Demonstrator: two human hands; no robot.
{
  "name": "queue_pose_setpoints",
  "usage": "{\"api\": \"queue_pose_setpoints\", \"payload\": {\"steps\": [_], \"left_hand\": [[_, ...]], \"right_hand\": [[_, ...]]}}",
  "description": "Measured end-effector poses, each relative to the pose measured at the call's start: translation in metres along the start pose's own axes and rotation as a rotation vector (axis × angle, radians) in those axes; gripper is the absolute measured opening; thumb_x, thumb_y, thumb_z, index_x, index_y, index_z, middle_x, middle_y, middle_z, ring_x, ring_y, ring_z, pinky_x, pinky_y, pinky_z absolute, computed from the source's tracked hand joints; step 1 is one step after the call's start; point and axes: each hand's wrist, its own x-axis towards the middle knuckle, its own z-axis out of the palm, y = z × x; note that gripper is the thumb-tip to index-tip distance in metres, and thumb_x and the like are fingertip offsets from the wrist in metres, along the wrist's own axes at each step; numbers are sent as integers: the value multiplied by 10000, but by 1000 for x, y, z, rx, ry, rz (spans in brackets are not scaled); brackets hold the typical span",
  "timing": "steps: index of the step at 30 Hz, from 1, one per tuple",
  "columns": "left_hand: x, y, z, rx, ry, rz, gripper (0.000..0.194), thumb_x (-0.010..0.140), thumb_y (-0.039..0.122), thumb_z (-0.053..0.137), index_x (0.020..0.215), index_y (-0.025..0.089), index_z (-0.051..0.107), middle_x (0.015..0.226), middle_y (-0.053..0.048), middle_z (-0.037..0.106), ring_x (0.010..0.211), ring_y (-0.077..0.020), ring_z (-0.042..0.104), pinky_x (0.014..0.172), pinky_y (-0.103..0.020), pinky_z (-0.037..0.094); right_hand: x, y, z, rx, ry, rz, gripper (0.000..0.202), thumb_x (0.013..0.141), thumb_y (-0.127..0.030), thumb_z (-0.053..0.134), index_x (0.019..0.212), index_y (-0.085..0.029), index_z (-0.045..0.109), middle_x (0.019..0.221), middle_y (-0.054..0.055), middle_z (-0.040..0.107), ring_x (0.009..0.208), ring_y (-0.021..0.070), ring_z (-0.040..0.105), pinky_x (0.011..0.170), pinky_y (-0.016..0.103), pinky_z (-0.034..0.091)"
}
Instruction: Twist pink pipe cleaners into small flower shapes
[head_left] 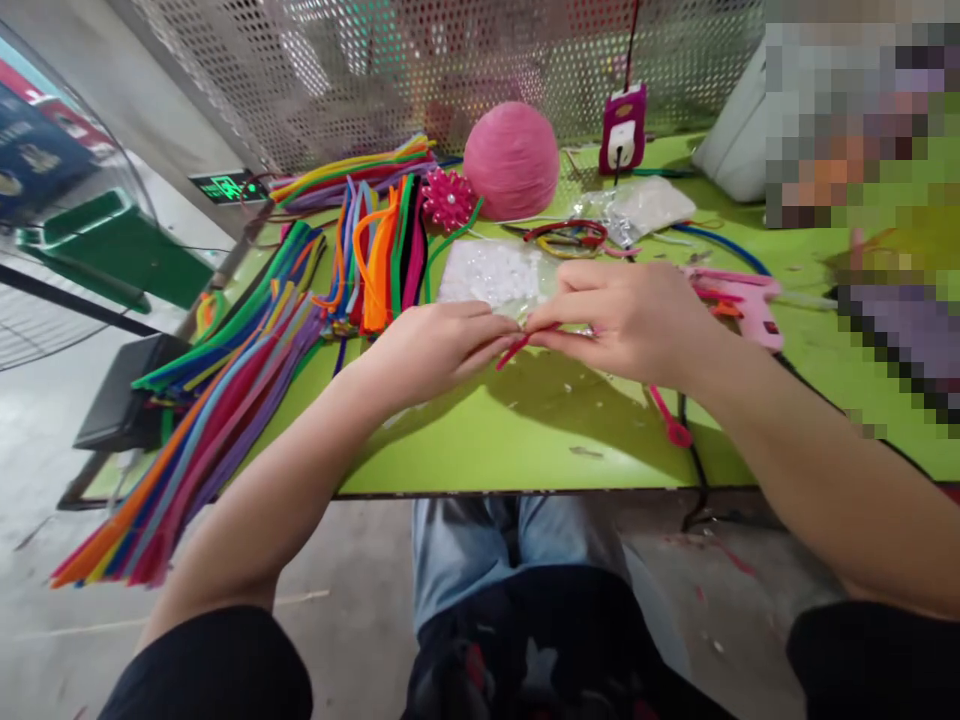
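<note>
Long multicoloured fuzzy stems [247,385] crowd the left of the green desk [480,440], overhanging its near edge. I see a round pink ball [512,160] far off, a clear plastic bag of white pieces [484,272] just beyond my hands, and a pink glue gun [759,312] by my right wrist. Mid-desk, my left hand [442,345] and right hand [637,315] meet, fingers pinched closed on a thin crimson fuzzy stem [513,352].

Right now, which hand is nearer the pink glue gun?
Right: the right hand is just left of the pink glue gun; the left hand is farther left.
</note>
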Motion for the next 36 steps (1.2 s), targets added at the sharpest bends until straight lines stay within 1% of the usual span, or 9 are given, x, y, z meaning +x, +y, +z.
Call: {"api": "queue_pose_setpoints", "payload": {"steps": [2, 4, 9, 12, 15, 21, 26, 32, 36], "left_hand": [[2, 5, 1, -86, -9, 86, 430, 1152, 349, 378, 1187, 183, 773, 993, -93, 777, 908, -219, 733, 804, -333, 506], [3, 6, 2, -134, -17, 113, 389, 1137, 326, 401, 1113, 168, 755, 948, -87, 769, 861, -212, 721, 796, -333, 504], [2, 5, 4, -164, -21, 59, 290, 1100, 377, 497, 1087, 217, 738, 816, -26, 731, 740, -184, 694, 748, -306, 477], [1, 7, 4, -227, 0, 29, 276, 1070, 436, 569, 976, 226, 721, 761, -6, 709, 696, -165, 675, 731, -294, 462], [2, 12, 0, -315, 17, 29, 293, 1069, 417, 569, 889, 223, 696, 763, -7, 721, 690, -152, 672, 695, -289, 441], [2, 17, -6, -420, -37, 19, 272, 1055, 374, 554, 915, 243, 747, 815, -11, 765, 692, -149, 676, 690, -296, 470], [3, 18, -5, -435, -28, -32, 240, 1019, 399, 615, 907, 257, 774, 827, -5, 795, 691, -154, 677, 702, -289, 470], [2, 18, -4, -463, -20, -61, 239, 993, 393, 672, 847, 236, 777, 705, 27, 729, 594, -115, 577, 635, -265, 428], [2, 17, 0, -463, 2, -41, 223, 1004, 390, 670, 908, 249, 814, 794, 16, 799, 654, -127, 665, 665, -272, 450]], "right_hand": [[1, -1, 0, 44, -24, 28, 285, 1085, -365, 631, 1073, -214, 874, 905, 68, 691, 808, 186, 594, 657, 326, 307], [2, -1, 1, 79, -48, 37, 259, 1072, -311, 624, 1065, -194, 854, 971, 80, 716, 865, 195, 621, 702, 323, 352], [4, 2, 4, 133, -93, 31, 240, 1081, -279, 574, 1083, -194, 798, 1117, 88, 770, 983, 216, 677, 792, 324, 418], [4, 4, 4, 172, -88, 40, 253, 1082, -306, 572, 1090, -204, 803, 1090, 84, 764, 975, 222, 673, 819, 334, 433], [5, 6, 2, 226, -71, 43, 281, 1080, -371, 594, 1094, -237, 840, 1023, 70, 720, 929, 215, 651, 809, 341, 430], [3, 7, -3, 287, -14, 38, 268, 1037, -460, 698, 1034, -272, 890, 896, 36, 518, 842, 186, 551, 747, 340, 383], [3, 8, -4, 297, -70, 40, 350, 1068, -540, 653, 1014, -262, 858, 985, 59, 570, 929, 198, 557, 814, 345, 434], [5, 10, 0, 334, -83, 11, 319, 1070, -492, 661, 1026, -242, 854, 1063, 77, 586, 985, 211, 575, 884, 364, 465], [6, 10, 0, 372, -103, 38, 306, 1041, -501, 696, 1019, -228, 832, 1060, 76, 631, 980, 212, 606, 883, 357, 477]]}}
